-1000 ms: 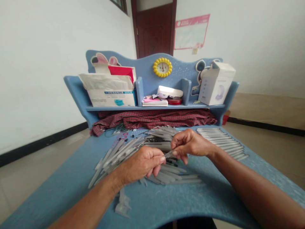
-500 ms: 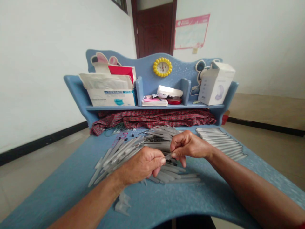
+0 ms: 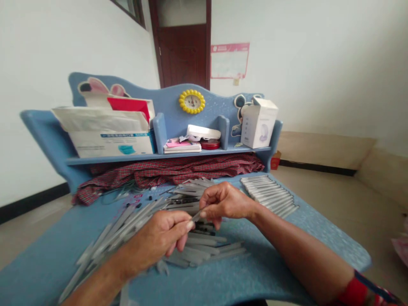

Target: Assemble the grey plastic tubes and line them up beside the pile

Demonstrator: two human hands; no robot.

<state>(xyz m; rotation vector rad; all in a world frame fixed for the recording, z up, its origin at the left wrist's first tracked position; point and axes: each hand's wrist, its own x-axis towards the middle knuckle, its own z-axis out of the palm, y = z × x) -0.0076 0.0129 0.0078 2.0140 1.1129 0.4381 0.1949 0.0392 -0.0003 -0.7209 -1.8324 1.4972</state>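
Note:
Between the fingertips of both hands is a slim grey pen (image 3: 195, 216), mostly covered by the fingers. My left hand (image 3: 170, 233) pinches its near end, thumb on top. My right hand (image 3: 219, 204) pinches the far end between thumb and index finger, the other fingers curled. Under and around the hands spread loose translucent pen barrels (image 3: 204, 250), several to the left as well. Some dark slender pieces and small black plugs (image 3: 138, 205) lie among or near them. At the right, a tidy row of pens (image 3: 270, 195) lies side by side.
A blue shelf (image 3: 191, 157) stands along the back of the blue table (image 3: 255, 272). It holds a mask box (image 3: 111, 142), booklets (image 3: 181, 147), a red tin (image 3: 210, 144) and a white box (image 3: 259, 125). Checkered cloth (image 3: 172, 170) is bunched beneath it.
The view has swung to the right, so the shelf and table sit farther left. Both hands keep their pinch on the pen, with little change in their pose.

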